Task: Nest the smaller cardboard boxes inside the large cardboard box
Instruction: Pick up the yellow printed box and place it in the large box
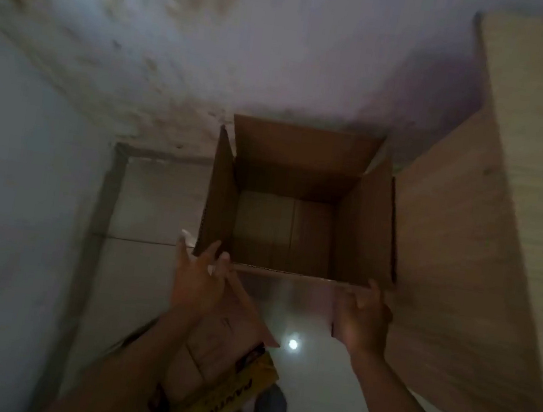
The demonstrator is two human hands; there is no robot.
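The large cardboard box (364, 225) stands open on the floor against the wall, its flaps up and its inside empty. My left hand (196, 280) is at its near left corner, fingers spread and touching the cardboard. My right hand (364, 316) is at the near right corner, with its fingers curled over the box's near edge. A smaller cardboard box (220, 344) with a yellow printed band (230, 401) lies under my left forearm, one flap sticking out towards the large box.
A stained wall (215, 43) runs behind the box. A light wooden cabinet panel (462, 265) stands close on the right. The glossy tiled floor (149, 207) reflects a lamp (293, 344) between my arms. The scene is dim.
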